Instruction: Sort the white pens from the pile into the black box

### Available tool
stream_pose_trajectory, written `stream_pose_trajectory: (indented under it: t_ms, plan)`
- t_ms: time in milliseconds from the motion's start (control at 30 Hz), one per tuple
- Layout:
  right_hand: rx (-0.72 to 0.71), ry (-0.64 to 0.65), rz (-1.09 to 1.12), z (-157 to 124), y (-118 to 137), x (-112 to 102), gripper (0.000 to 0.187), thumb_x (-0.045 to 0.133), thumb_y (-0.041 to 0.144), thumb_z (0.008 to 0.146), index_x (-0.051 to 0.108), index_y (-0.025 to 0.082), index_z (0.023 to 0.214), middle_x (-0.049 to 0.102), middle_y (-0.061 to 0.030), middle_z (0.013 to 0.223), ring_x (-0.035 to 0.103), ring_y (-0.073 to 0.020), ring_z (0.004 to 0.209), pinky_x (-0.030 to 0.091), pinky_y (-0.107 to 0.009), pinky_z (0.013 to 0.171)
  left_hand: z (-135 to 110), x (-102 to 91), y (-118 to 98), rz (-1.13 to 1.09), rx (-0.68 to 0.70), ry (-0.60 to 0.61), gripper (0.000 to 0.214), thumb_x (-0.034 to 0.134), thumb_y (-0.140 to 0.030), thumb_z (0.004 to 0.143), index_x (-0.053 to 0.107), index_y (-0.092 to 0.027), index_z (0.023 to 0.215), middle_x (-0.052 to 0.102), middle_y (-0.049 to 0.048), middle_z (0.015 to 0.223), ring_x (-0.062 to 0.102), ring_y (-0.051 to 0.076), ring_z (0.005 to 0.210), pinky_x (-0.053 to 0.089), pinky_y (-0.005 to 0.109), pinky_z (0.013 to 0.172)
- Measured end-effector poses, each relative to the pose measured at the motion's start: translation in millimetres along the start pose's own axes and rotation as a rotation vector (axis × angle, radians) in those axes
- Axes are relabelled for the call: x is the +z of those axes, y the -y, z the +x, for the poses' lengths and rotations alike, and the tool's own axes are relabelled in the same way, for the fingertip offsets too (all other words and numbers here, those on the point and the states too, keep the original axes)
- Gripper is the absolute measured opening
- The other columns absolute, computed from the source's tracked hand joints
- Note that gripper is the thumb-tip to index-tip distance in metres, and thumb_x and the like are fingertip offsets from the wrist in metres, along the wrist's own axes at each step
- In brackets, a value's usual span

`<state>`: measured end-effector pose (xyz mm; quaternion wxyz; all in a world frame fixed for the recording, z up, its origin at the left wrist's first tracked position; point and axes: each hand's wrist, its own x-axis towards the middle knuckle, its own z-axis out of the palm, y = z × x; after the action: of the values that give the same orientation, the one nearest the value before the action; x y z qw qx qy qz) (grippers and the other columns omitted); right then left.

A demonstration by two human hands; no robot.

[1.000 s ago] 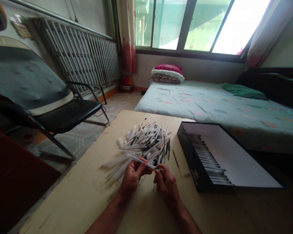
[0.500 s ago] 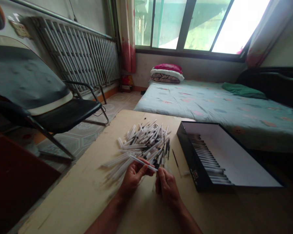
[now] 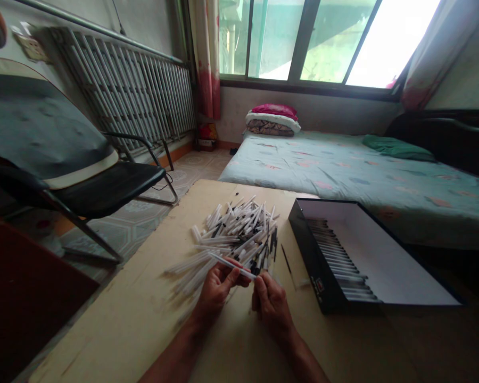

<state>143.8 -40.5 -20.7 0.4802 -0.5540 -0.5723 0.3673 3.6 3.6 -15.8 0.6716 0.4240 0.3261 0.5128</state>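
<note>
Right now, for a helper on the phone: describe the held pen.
On the table, find the heap of white pens beside the black box. Below it, the left hand holds the pen, the only one lifted clear, its tip at the right hand.

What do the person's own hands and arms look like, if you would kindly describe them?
The left hand and right hand are both bare, with no gloves, and I can make out no ring or watch. The forearms are bare too: no sleeve shows before the frame's bottom edge cuts them off.
</note>
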Motion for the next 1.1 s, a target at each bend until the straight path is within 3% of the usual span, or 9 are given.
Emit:
stream_pose_trajectory:
  t_ms: [133,233,400,500,700,833,967,1100]
  plan:
    - [0.19,0.112,0.245,1,-1,0,0.045,0.032,0.059,0.089,0.04,0.022,0.066,0.046,0.0065,0.037,0.032,-0.0065,0.025,0.024,-0.017,0.029,-2,1.6,-2,0.013,-0.004,0.014,0.02,0.067,-0.028,0.077,0.057,-0.014,0.086,0.072,0.0062,0.078,0.066,0.014,0.064,0.052,0.027,0.065]
    - [0.251,0.136,0.307,2,-5,1,0.047,0.03,0.062,0.088,0.04,0.021,0.069,0.049,0.0053,0.039,0.034,-0.0069,0.024,0.024,-0.017,0.027,-2,2.0,0,-0.009,-0.015,-0.004,0.021,0.068,-0.029,0.076,0.058,-0.014,0.085,0.072,0.0061,0.076,0.065,0.014,0.062,0.052,0.027,0.064]
    - [-0.034,0.012,-0.018,0,-9,1,0.03,0.036,0.044,0.093,0.051,0.018,0.09,0.055,0.0025,0.059,0.046,-0.0081,0.041,0.036,-0.018,0.042,1,-1.5,4,-0.036,-0.03,-0.067,0.022,0.069,-0.029,0.075,0.058,-0.013,0.086,0.071,0.0052,0.073,0.066,0.016,0.062,0.053,0.03,0.064]
    - [-0.16,-0.025,-0.197,0,-9,0,0.024,0.035,0.034,0.094,0.052,0.019,0.087,0.053,0.0011,0.064,0.049,-0.01,0.052,0.039,-0.019,0.052,1,-2.6,4,-0.046,-0.036,-0.081,0.021,0.068,-0.028,0.076,0.057,-0.014,0.086,0.071,0.0041,0.071,0.066,0.016,0.062,0.053,0.03,0.064]
    - [-0.208,-0.039,-0.284,1,-5,-2,0.027,0.035,0.03,0.094,0.05,0.02,0.074,0.053,0.001,0.063,0.05,-0.0109,0.056,0.037,-0.02,0.055,0,1.8,0,-0.049,-0.02,-0.055,0.022,0.07,-0.03,0.074,0.057,-0.014,0.084,0.071,0.005,0.074,0.065,0.015,0.06,0.052,0.03,0.064]
    - [-0.078,0.005,-0.134,0,2,-3,0.037,0.035,0.039,0.094,0.047,0.02,0.064,0.051,0.0024,0.053,0.047,-0.0088,0.045,0.035,-0.019,0.048,-2,3.3,-3,0.002,-0.008,-0.029,0.022,0.07,-0.03,0.074,0.058,-0.014,0.084,0.072,0.0057,0.075,0.065,0.015,0.061,0.051,0.03,0.065]
    - [0.199,0.09,0.191,0,4,-1,0.045,0.038,0.059,0.087,0.042,0.021,0.063,0.046,0.0061,0.04,0.033,-0.0059,0.027,0.024,-0.017,0.03,-2,4.1,-5,0.051,0.004,-0.008,0.022,0.069,-0.031,0.074,0.058,-0.015,0.084,0.072,0.006,0.076,0.065,0.016,0.062,0.051,0.03,0.064]
    - [0.462,0.169,0.576,1,0,1,0.047,0.046,0.067,0.078,0.04,0.022,0.065,0.039,0.0101,0.031,0.025,-0.005,0.02,0.017,-0.015,0.023,-3,4.5,-5,0.095,0.024,0.036,0.022,0.068,-0.033,0.075,0.058,-0.015,0.084,0.072,0.0062,0.076,0.065,0.017,0.065,0.051,0.031,0.066]
